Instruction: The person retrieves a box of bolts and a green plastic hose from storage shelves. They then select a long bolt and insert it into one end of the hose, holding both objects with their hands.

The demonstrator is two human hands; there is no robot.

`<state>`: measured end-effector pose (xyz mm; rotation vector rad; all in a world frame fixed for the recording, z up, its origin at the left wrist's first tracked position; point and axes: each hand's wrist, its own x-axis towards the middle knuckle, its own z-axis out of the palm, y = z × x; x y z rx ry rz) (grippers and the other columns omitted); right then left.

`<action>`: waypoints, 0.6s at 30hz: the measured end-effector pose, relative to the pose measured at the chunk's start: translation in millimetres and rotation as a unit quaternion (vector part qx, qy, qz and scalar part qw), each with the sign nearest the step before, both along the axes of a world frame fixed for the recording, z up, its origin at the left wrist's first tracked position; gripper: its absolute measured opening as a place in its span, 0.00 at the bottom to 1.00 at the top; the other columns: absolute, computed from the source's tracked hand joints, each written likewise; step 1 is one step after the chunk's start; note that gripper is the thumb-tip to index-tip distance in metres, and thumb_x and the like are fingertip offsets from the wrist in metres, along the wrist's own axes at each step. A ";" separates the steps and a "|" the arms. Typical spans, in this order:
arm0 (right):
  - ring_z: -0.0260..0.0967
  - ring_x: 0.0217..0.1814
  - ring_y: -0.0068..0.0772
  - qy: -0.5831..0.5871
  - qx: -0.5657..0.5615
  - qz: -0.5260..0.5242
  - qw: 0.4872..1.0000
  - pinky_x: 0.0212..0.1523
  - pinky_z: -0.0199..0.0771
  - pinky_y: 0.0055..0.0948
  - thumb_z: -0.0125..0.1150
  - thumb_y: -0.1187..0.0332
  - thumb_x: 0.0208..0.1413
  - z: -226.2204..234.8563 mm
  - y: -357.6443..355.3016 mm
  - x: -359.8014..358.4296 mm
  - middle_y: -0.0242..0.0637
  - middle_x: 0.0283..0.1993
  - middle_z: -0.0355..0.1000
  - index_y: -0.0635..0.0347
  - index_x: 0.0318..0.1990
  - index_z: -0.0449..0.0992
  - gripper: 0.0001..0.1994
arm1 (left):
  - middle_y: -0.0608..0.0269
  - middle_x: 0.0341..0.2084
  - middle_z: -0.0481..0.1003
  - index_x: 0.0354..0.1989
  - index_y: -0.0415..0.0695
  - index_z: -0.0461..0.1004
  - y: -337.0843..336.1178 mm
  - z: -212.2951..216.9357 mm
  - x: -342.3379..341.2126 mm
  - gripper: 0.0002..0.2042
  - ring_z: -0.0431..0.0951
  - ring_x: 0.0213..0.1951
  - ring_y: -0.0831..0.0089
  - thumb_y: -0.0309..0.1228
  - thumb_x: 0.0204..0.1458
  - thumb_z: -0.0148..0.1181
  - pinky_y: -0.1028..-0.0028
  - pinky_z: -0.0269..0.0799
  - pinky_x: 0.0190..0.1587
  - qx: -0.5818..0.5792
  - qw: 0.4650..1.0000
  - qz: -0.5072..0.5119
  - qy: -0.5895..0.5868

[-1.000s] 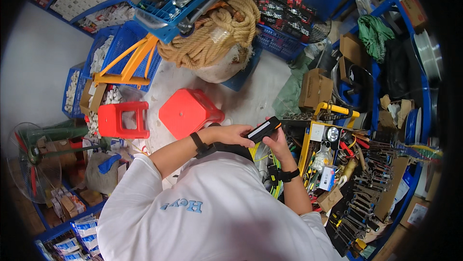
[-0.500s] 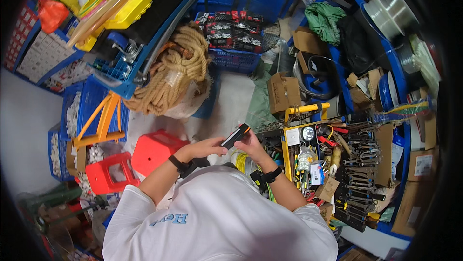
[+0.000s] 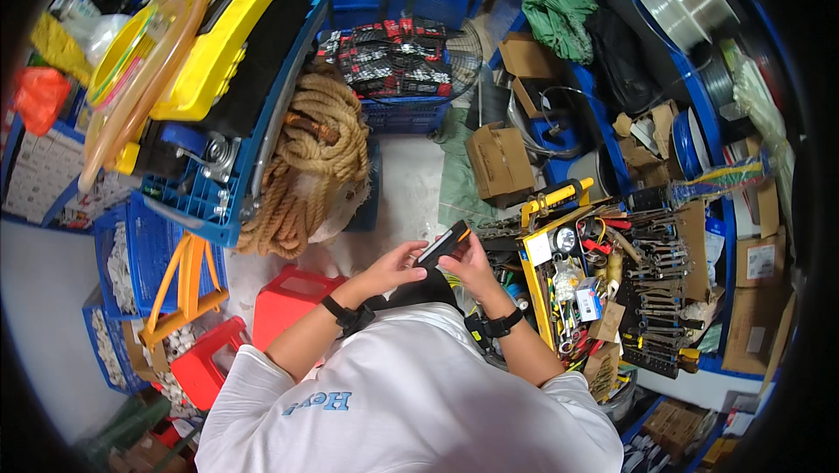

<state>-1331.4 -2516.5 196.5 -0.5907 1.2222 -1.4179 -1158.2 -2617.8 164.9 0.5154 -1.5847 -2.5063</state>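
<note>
In front of my body, a slim black oblong device (image 3: pixel 442 245) with a pale strip along its face and an orange patch near its far end is held tilted up to the right. Around its far right part, my right hand (image 3: pixel 473 270) is closed, with the thumb on the near side. My left hand (image 3: pixel 391 270) has its fingers and thumb about the device's lower left end. Each wrist wears a black band. What exactly the device is cannot be made out.
Red plastic stools (image 3: pixel 210 364) stand to the left, below an orange metal frame (image 3: pixel 185 290). Coiled rope (image 3: pixel 323 137) lies beside a blue cart (image 3: pixel 262 115). To the right are a yellow-edged toolbox (image 3: pixel 537 285), rows of wrenches (image 3: pixel 660 294) and a cardboard box (image 3: pixel 498 163).
The view has shifted, so the surroundings sit differently around me. Both hands still hold the device, and the left fingers now lie nearer its upper side.
</note>
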 end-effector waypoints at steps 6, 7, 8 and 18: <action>0.61 0.51 0.30 0.018 0.013 -0.076 0.997 0.55 0.61 0.31 0.62 0.79 0.42 1.8 4.6 -40.0 0.39 0.49 0.62 0.62 0.56 0.52 0.33 | 0.66 0.44 0.63 0.58 0.40 0.54 -18.4 -1.3 -66.5 0.28 0.65 0.44 0.79 0.32 0.50 0.57 0.78 0.64 0.48 0.058 0.995 -0.077 0.003; 0.61 0.51 0.30 0.024 0.011 -0.092 0.995 0.55 0.61 0.31 0.62 0.79 0.42 2.6 3.8 -47.0 0.39 0.49 0.62 0.63 0.56 0.52 0.33 | 0.66 0.43 0.63 0.57 0.40 0.54 -22.9 -0.8 -80.2 0.27 0.65 0.43 0.79 0.33 0.50 0.57 0.78 0.64 0.47 0.050 0.993 -0.103 0.003; 0.61 0.52 0.31 0.029 0.009 -0.107 0.994 0.55 0.60 0.32 0.62 0.79 0.42 2.2 3.7 -55.3 0.39 0.49 0.62 0.63 0.56 0.51 0.33 | 0.67 0.43 0.63 0.56 0.40 0.55 -27.7 -0.1 -94.1 0.26 0.65 0.43 0.80 0.33 0.50 0.57 0.79 0.63 0.46 0.041 0.991 -0.128 0.002; 0.65 0.49 0.31 0.056 0.002 -0.162 0.985 0.52 0.64 0.29 0.67 0.78 0.39 -11.5 -8.8 -160.7 0.43 0.47 0.66 0.63 0.63 0.39 0.46 | 0.65 0.41 0.64 0.55 0.42 0.57 -67.3 2.3 -218.7 0.27 0.68 0.36 0.78 0.35 0.47 0.60 0.78 0.66 0.39 0.006 0.972 -0.230 -0.044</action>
